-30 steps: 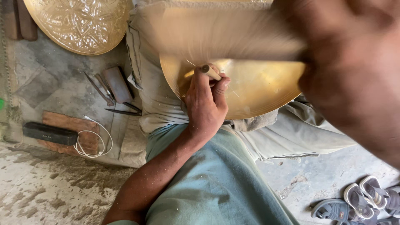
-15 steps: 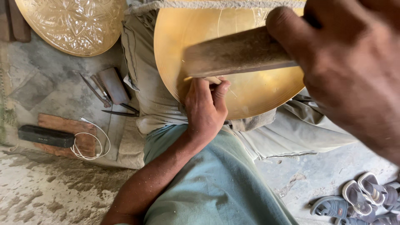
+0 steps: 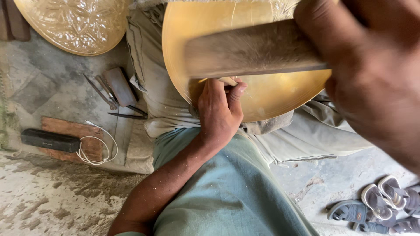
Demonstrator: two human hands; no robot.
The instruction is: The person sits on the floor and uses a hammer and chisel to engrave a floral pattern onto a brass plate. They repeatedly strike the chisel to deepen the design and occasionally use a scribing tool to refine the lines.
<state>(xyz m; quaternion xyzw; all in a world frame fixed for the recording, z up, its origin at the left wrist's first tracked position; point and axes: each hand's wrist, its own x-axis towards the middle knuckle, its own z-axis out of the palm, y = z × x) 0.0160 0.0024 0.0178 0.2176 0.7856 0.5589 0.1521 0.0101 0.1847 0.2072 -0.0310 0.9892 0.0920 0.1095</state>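
The plain brass disc (image 3: 271, 94) lay tilted across the person's lap, on the grey cloth (image 3: 162, 87) covering the knees; its upper edge ran out of view at the top. All positions below are given relative to this disc.

The left hand (image 3: 218, 111) rested on the disc's lower left face. Its fingers were curled tight around a small punch (image 3: 229, 81), of which only a pale tip showed above the knuckles, touching the metal. The thumb lay along the fingers.

The right hand (image 3: 372, 74) was close to the camera, blurred, in front of the disc's right half. Its fingers were wrapped fully round the handle of a wooden mallet (image 3: 253, 50), which lay roughly level across the disc's upper face, just above the punch. Whether the mallet touched the punch could not be told.

Left of the disc, on the stone floor (image 3: 39, 87), lay a wooden block (image 3: 119, 85) with several thin metal tools (image 3: 101, 91) beside it. Further left and lower sat a black bar (image 3: 50, 140) on a reddish board (image 3: 85, 131), with a coil of white cord (image 3: 98, 148) touching it. An embossed brass plate (image 3: 74, 24) lay well to the upper left. Sandals (image 3: 376, 205) stood well apart, below and right of the disc.
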